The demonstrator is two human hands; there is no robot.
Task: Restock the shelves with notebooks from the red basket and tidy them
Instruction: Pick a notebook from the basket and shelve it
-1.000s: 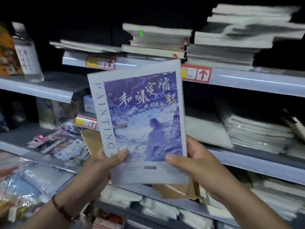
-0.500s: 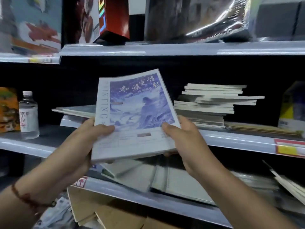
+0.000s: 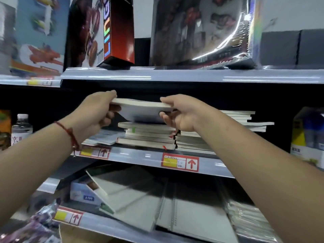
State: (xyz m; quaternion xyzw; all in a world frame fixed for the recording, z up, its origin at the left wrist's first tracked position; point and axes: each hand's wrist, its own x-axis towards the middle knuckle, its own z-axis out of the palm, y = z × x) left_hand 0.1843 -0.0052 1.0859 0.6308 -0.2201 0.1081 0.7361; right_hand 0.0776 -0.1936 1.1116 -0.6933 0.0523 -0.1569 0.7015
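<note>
Notebook [image 3: 140,109] (flat), 2 hands gripping edges

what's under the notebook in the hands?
The notebook, gripped by the left hand and right hand, hangs over a stack of notebooks on the shelf. Whether they touch is unclear; the stack's top cover is hidden.

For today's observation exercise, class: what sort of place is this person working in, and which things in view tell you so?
Most likely a shop's stationery aisle. Red-and-yellow price tags run along the shelf edge, stacks of notebooks lie on it, and boxed goods stand on the shelf above. Both hands hold a notebook over one stack.
</note>
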